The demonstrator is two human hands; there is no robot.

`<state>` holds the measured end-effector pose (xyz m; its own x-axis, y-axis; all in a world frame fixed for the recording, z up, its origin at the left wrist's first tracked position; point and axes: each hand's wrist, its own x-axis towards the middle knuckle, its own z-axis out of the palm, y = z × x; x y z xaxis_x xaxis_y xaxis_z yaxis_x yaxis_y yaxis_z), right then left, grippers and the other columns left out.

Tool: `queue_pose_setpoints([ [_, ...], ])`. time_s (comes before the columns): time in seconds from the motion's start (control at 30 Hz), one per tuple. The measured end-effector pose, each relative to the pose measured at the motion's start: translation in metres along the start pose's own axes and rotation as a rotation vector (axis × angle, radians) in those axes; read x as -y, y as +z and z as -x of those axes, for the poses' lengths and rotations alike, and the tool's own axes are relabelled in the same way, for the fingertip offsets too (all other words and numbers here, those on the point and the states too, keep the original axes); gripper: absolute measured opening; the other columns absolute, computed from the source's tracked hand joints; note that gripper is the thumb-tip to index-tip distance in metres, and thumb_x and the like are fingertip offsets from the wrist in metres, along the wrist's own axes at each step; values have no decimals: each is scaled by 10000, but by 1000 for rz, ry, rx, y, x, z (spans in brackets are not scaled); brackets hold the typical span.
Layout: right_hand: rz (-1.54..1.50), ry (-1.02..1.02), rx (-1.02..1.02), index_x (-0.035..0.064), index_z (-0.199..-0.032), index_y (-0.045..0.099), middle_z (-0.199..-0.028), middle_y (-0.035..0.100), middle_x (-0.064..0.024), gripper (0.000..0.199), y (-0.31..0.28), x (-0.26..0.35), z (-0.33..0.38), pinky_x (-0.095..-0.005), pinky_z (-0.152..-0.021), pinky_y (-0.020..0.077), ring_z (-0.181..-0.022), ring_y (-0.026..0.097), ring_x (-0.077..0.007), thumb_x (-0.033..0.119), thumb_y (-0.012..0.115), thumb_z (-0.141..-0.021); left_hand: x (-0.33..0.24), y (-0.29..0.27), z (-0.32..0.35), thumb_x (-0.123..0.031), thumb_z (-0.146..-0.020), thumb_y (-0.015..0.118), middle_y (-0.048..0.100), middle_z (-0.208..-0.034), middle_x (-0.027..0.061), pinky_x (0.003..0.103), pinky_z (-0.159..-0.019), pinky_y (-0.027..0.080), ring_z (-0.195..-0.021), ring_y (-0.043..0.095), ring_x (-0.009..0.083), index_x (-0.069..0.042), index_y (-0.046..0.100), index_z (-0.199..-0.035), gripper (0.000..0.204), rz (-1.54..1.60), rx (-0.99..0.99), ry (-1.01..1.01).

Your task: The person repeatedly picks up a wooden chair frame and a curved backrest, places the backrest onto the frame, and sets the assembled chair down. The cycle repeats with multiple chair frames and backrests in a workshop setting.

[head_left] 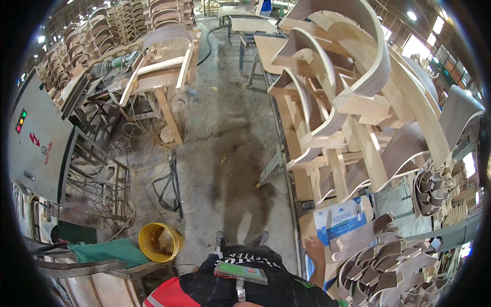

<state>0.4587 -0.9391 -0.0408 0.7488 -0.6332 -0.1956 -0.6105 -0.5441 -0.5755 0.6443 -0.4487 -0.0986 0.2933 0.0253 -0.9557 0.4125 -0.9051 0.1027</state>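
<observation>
Right hand is down at the edge of the cardboard box (white and blue, sitting on the bench beside the curved wood pieces). Can't tell if the fingers are spread or gripping. Left hand isn't visible.

I see a white and blue cardboard box on the right bench among curved wood pieces. At far left, a grey control panel carries small red and green lights.
</observation>
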Motion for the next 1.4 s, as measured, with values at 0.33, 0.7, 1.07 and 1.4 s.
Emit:
queue_pose_setpoints([
  [0.33,-114,-229,273,1,-1250,666,-1030,742,-218,448,54,201,-101,-405,-830,573,-920,732,-337,296,728,-919,-51,-169,-30,-275,-971,608,682,-762,125,408,-521,486,-592,648,221,-27,707,-951,268,842,-459,293],
  [0.7,119,-247,657,77,-1272,687,-1109,752,-185,535,184,251,-220,-434,-917,547,-1034,715,-355,469,685,-908,-94,-191,-52,-474,-987,567,682,-660,100,403,-563,506,-552,640,211,-89,745,-867,441,692,64,513],
  [1.07,4,-244,654,51,-1157,694,-1058,743,-198,452,191,358,-445,-463,-844,540,-1005,712,-358,433,693,-914,-152,-308,-123,-393,-990,551,697,-786,153,404,-488,502,-563,652,208,-50,709,-999,378,498,-252,-61],
  [1.4,-499,-7,702,68,-1216,665,-986,716,-48,343,212,434,-584,-309,-621,524,-828,672,-132,319,704,-984,-370,-436,-181,-250,-967,617,667,-691,41,309,-418,483,-541,634,146,-60,691,-1061,224,972,-301,322],
])
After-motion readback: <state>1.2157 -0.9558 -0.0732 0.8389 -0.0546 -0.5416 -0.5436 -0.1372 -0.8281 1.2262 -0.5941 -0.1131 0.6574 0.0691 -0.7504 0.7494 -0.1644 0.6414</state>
